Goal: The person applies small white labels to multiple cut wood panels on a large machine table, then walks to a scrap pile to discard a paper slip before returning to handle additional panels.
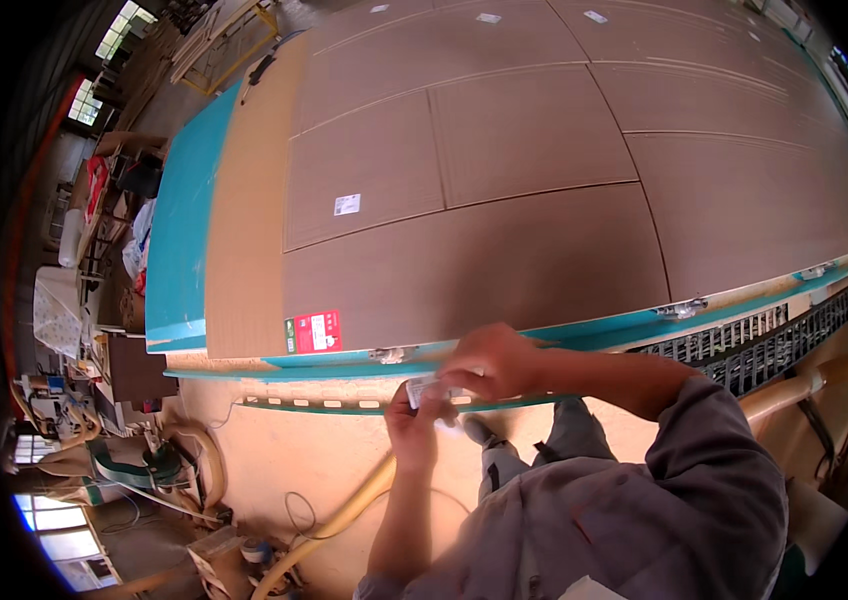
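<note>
My left hand (412,425) and my right hand (489,362) meet just in front of the near edge of a big machine table. Together they pinch a small white strip of labels (425,388) between the fingers. The table carries a large brown wood panel (504,180) cut into several rectangles. One white label (346,204) sits on a cut piece at the left. A red and green sticker (313,332) marks the panel's near left corner.
The teal table edge (179,220) runs along the left and front. A black cable chain (774,340) lies at the right front. A yellow hose (344,515) crosses the dusty floor. Clutter, a chair and machines stand at the far left.
</note>
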`<state>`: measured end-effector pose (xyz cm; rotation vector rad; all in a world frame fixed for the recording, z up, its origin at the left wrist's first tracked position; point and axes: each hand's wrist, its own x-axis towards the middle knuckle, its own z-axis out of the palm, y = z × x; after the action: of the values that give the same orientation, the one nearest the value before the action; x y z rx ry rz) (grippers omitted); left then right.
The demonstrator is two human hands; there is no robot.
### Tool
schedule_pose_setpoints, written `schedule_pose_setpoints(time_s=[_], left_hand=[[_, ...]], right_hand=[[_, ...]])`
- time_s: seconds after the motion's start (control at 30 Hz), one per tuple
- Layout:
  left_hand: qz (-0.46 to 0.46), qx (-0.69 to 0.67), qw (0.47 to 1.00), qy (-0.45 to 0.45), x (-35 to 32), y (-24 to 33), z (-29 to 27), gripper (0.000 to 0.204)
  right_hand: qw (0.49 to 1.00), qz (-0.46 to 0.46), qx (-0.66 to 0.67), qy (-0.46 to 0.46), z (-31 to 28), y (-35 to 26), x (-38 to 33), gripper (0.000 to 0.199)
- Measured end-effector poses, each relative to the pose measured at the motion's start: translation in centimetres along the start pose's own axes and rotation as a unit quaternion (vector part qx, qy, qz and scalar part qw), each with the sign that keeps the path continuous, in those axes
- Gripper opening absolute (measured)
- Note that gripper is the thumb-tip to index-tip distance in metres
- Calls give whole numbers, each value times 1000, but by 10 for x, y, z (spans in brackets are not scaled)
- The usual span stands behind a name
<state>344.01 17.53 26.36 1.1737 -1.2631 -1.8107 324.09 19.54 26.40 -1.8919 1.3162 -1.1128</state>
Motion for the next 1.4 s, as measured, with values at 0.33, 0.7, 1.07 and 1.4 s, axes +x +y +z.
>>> schedule_pose_setpoints(time_s=[0.33,0.7,1.07,1.4], left_hand=[[-62,65,994,55,21,-6,78,17],[-64,69,988,121,4,-15,81,24],[-36,-55,983,174,23,8,95,21],[48,-19,980,190,-10,17,102,26]], right_hand=[[944,205,183,181,-94,181,71,21],[847,146,-158,486,-230,328,54,12],[912,16,-406,50,-193,275,23,50],[935,132,-329,-16,-199,230,-41,51]])
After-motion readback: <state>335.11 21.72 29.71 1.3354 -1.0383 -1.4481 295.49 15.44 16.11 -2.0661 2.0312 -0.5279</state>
